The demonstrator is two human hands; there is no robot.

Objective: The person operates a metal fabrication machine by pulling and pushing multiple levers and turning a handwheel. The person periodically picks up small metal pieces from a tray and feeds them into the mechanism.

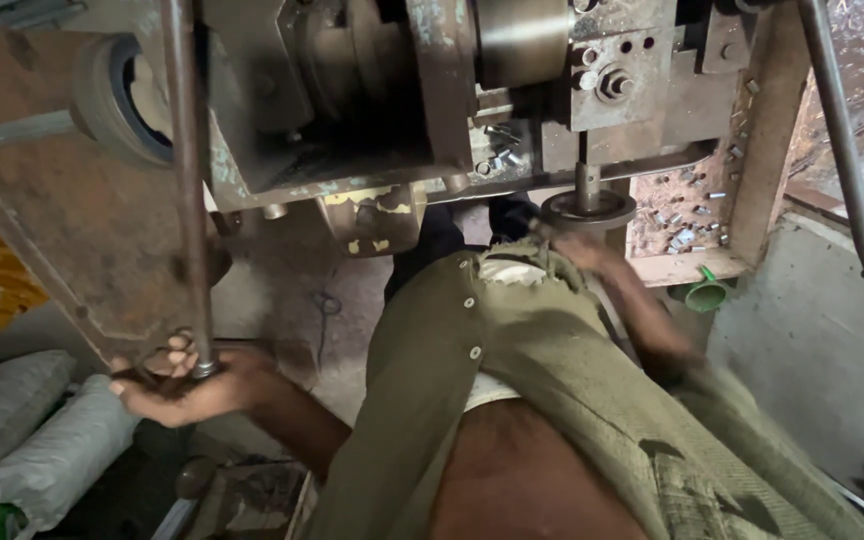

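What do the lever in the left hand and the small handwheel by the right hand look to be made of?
Lever: bare steel by the look, a dull brown-grey rod with rusty patches; left hand grips its lower end. Handwheel: dark metal, likely cast iron or steel, with a worn, faintly shiny rim; right hand is at it, mostly hidden.

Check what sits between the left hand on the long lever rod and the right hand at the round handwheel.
In the head view, between the left hand on the lever rod and the right hand at the handwheel lies the person's olive shirt; behind it, the machine's worn body.

Dim workshop, daylight from the right, soft blur throughout.
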